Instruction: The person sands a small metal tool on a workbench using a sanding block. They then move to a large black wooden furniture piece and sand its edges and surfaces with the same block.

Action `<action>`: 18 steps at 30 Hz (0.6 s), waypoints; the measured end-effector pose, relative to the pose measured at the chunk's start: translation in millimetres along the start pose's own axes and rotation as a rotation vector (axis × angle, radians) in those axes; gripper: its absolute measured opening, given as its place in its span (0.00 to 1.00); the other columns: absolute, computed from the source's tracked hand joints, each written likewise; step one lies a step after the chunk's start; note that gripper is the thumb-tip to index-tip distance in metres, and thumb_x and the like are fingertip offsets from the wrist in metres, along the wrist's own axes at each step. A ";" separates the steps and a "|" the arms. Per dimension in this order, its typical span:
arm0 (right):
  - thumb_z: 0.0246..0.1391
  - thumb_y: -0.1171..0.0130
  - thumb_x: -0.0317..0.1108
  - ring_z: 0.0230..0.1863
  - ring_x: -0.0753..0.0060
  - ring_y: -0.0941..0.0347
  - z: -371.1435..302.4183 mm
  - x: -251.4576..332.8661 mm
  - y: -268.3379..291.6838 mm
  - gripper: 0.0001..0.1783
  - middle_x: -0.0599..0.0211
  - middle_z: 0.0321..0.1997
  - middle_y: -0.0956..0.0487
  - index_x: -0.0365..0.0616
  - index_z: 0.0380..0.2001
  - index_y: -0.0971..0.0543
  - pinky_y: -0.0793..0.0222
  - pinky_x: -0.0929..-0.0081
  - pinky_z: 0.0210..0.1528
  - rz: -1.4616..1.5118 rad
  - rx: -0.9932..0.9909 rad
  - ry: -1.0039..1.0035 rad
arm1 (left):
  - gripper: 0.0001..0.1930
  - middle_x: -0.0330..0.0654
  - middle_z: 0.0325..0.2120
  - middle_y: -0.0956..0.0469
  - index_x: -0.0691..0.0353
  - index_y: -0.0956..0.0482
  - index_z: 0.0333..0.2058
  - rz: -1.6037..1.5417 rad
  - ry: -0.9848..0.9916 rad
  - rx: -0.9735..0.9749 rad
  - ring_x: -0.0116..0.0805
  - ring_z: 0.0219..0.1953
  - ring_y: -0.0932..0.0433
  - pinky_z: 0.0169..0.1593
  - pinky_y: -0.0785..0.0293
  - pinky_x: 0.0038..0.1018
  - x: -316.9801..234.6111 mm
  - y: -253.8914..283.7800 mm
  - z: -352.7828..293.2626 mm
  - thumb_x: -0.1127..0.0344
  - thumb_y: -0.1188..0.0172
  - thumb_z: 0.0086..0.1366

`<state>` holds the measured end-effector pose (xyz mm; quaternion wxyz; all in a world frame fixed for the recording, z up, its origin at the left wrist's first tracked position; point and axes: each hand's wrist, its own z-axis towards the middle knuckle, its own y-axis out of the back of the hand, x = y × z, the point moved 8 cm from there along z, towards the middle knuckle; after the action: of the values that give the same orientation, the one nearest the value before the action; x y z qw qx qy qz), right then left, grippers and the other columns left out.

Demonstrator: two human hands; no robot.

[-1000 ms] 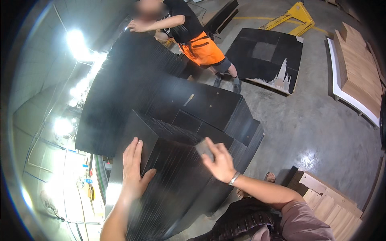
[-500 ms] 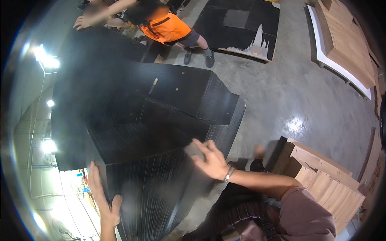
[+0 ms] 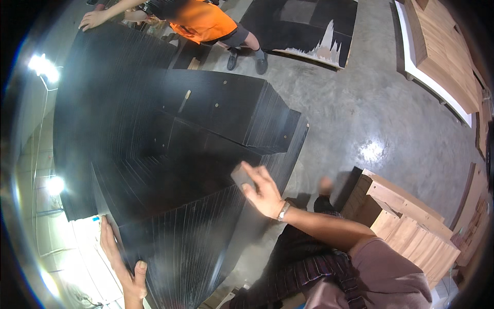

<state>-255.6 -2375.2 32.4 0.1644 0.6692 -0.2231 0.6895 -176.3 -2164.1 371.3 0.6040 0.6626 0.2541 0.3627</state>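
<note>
In front of me stands a large black wooden piece (image 3: 180, 226) with grooved faces and a recessed, angled top. My right hand (image 3: 263, 195), with a bracelet at the wrist, is closed on a small flat grey-brown sanding pad (image 3: 240, 175). The pad is at the upper edge of the black piece's near face; whether it presses on it I cannot tell. Along the left side of the piece lies my left hand (image 3: 122, 260), fingers stretched upward and thumb apart on the near face. Nothing is held in that hand.
Across the black piece, a person in an orange top (image 3: 203, 23) rests a hand on its far end. A black panel (image 3: 314, 38) with a pale jagged patch lies on the concrete floor (image 3: 350, 113). Light wooden pieces (image 3: 406, 226) stand at my right and far right.
My right hand has moved slightly left and up in the picture with the sanding pad. My left hand has shifted left and lower. The whole view has drifted a little.
</note>
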 end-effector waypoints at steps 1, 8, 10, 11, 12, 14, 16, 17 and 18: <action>0.61 0.42 0.41 0.46 0.52 0.26 -9.4 -10.7 -3.1 0.34 0.54 0.47 0.30 0.45 0.69 0.33 0.29 0.61 0.52 -0.017 0.030 -0.034 | 0.50 0.57 0.73 0.49 0.61 0.49 0.73 -0.009 -0.004 0.002 0.56 0.75 0.52 0.74 0.57 0.51 -0.6 -0.1 -0.2 0.28 0.52 0.65; 0.60 0.44 0.37 0.49 0.48 0.26 -32.8 -15.1 17.2 0.33 0.47 0.49 0.26 0.44 0.69 0.34 0.29 0.60 0.54 -0.038 -0.031 0.013 | 0.52 0.52 0.73 0.47 0.52 0.47 0.73 -0.034 0.077 -0.026 0.54 0.75 0.52 0.73 0.57 0.59 13.5 -2.6 -8.9 0.23 0.54 0.59; 0.61 0.42 0.39 0.48 0.48 0.28 -10.0 7.6 6.0 0.35 0.50 0.48 0.29 0.44 0.69 0.35 0.29 0.60 0.51 -0.070 -0.005 0.075 | 0.51 0.53 0.73 0.47 0.55 0.48 0.73 -0.077 0.052 -0.026 0.54 0.75 0.52 0.73 0.57 0.56 3.8 0.8 -1.9 0.27 0.51 0.60; 0.60 0.41 0.40 0.47 0.49 0.28 -9.3 23.0 -7.3 0.36 0.51 0.48 0.30 0.45 0.70 0.36 0.29 0.61 0.50 -0.130 0.029 0.231 | 0.51 0.53 0.73 0.48 0.57 0.48 0.73 -0.116 0.036 -0.033 0.54 0.75 0.52 0.74 0.57 0.55 -2.2 2.4 0.5 0.29 0.50 0.61; 0.60 0.39 0.44 0.46 0.49 0.27 -28.2 28.8 -17.7 0.38 0.52 0.48 0.31 0.46 0.71 0.37 0.28 0.62 0.49 -0.091 0.028 0.152 | 0.50 0.54 0.72 0.48 0.60 0.48 0.73 -0.155 0.019 -0.039 0.54 0.75 0.52 0.74 0.57 0.54 -5.6 3.5 2.1 0.32 0.48 0.61; 0.58 0.38 0.45 0.46 0.50 0.27 -41.5 21.5 -19.5 0.41 0.53 0.51 0.31 0.47 0.72 0.39 0.27 0.62 0.48 -0.193 0.100 0.055 | 0.49 0.56 0.72 0.49 0.64 0.49 0.72 -0.205 -0.039 -0.026 0.54 0.75 0.52 0.74 0.56 0.52 -3.2 6.3 -3.1 0.37 0.46 0.62; 0.56 0.37 0.44 0.48 0.54 0.25 -26.7 56.7 -16.1 0.43 0.55 0.52 0.30 0.48 0.72 0.39 0.25 0.63 0.50 -0.232 0.116 0.088 | 0.47 0.60 0.72 0.49 0.69 0.48 0.71 -0.292 -0.046 -0.064 0.56 0.74 0.49 0.74 0.55 0.51 -1.2 5.6 -10.9 0.42 0.44 0.63; 0.53 0.34 0.43 0.51 0.53 0.25 -10.3 108.8 -19.1 0.45 0.55 0.53 0.30 0.48 0.72 0.39 0.24 0.62 0.51 -0.155 0.100 0.255 | 0.47 0.61 0.71 0.49 0.69 0.47 0.71 -0.229 -0.086 -0.048 0.57 0.73 0.49 0.73 0.54 0.51 -1.0 6.9 -13.2 0.42 0.45 0.63; 0.49 0.31 0.44 0.51 0.50 0.26 3.1 161.8 -26.8 0.47 0.54 0.56 0.32 0.48 0.71 0.38 0.23 0.61 0.51 -0.100 0.113 0.423 | 0.46 0.61 0.71 0.48 0.69 0.46 0.71 -0.166 -0.122 -0.031 0.58 0.73 0.48 0.73 0.53 0.51 -0.7 8.7 -13.2 0.42 0.45 0.64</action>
<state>-247.0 -2365.7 196.0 0.2035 0.5279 -0.1110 0.8170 -188.0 -2157.8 379.8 0.6564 0.6508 0.2652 0.2744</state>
